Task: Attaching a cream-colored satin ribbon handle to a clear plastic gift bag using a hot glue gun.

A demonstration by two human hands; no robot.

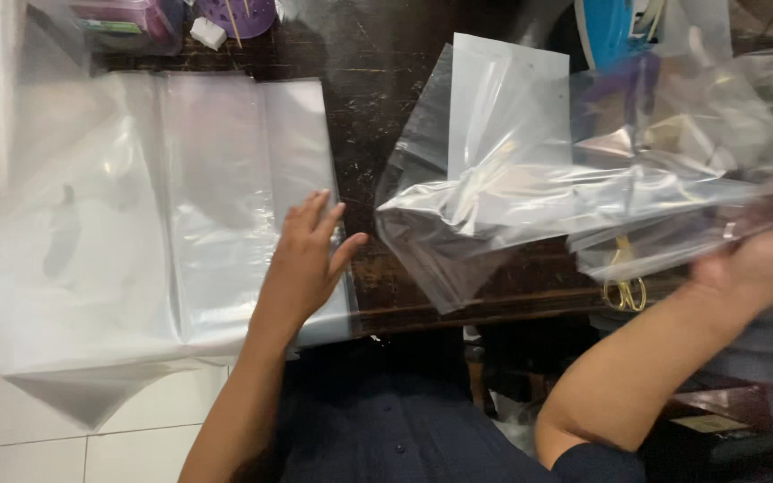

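While the left hand lies flat with fingers spread on the stack of clear plastic sheets, pressing its near right corner, the right hand grips a loose clear plastic bag by its right end and holds it lifted above the dark wooden table. That stack covers the left part of the table and droops over its near and left edges. To the right of the stack, more crumpled clear bags pile up behind the lifted one and blur what lies beneath them. Gold-handled scissors show through the plastic near the table's front edge. At the far edge beyond the stack sit a purple perforated holder and a small white block.
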